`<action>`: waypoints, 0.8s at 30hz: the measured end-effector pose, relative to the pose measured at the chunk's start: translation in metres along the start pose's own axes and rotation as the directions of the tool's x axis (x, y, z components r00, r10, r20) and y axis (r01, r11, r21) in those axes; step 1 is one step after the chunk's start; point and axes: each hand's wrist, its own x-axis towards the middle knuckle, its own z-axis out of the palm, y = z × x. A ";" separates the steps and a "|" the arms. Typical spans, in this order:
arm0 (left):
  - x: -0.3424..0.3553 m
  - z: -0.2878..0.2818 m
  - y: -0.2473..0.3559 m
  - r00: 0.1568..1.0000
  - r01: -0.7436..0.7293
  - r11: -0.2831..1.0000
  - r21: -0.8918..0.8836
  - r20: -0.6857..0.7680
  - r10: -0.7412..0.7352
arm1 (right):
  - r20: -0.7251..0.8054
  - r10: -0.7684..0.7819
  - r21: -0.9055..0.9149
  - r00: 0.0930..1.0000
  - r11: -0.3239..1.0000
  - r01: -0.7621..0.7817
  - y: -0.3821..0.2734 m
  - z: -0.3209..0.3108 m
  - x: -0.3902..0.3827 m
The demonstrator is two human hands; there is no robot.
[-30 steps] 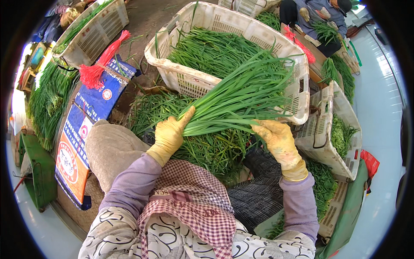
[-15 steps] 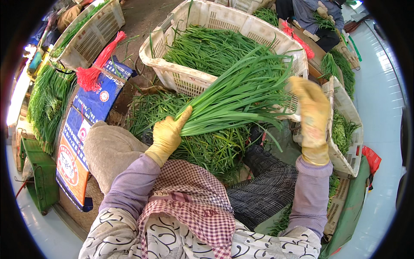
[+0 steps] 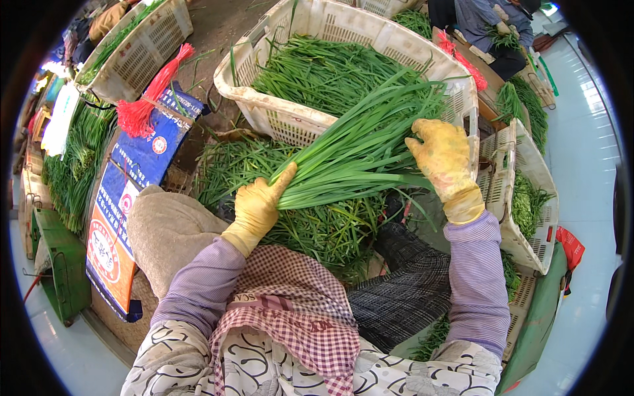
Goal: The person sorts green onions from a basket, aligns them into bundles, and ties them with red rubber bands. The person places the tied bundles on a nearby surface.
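A long bunch of green leafy stalks (image 3: 353, 155) is gripped at its lower-left end by my left hand (image 3: 259, 201), in a yellow glove. My right hand (image 3: 439, 152), gloved alike, is at the bunch’s upper-right side among the leaf tips, fingers curled; what is between them is hidden. Beneath the bunch lies a heap of loose green leaves (image 3: 330, 234). Just beyond, a large white plastic crate (image 3: 277, 112) holds more long green leaves (image 3: 310, 69).
Printed blue cardboard (image 3: 142, 162), red ties (image 3: 155, 96) and another crate (image 3: 139, 46) are left. A crate of greens (image 3: 551, 218) stands right; a green metal container (image 3: 59, 277) lower left. Another person (image 3: 492, 26) handles greens at top right.
My right hand rose rightward from the bunch’s lower edge, blurred midway, and has come slightly back left onto the upper leaves with fingers curled. My left hand keeps its grip, nearly still.
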 end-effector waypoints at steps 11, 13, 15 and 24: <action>0.001 -0.002 -0.001 0.999 -0.026 0.999 -0.024 -0.037 0.025 | 0.180 -0.126 -0.022 0.976 0.991 0.132 -0.004 -0.010 0.015; 0.001 -0.003 -0.001 0.999 -0.026 0.999 -0.037 -0.020 0.025 | 0.233 -0.093 0.025 0.968 0.996 0.089 -0.003 -0.012 0.018; 0.001 -0.004 -0.001 1.000 -0.021 0.998 -0.059 0.007 0.021 | 0.258 -0.004 0.076 0.966 0.997 -0.016 -0.002 -0.015 0.020; 0.003 -0.005 0.000 1.000 -0.009 0.998 -0.063 0.011 0.009 | 0.192 0.131 0.081 0.973 0.986 -0.149 -0.003 -0.003 0.019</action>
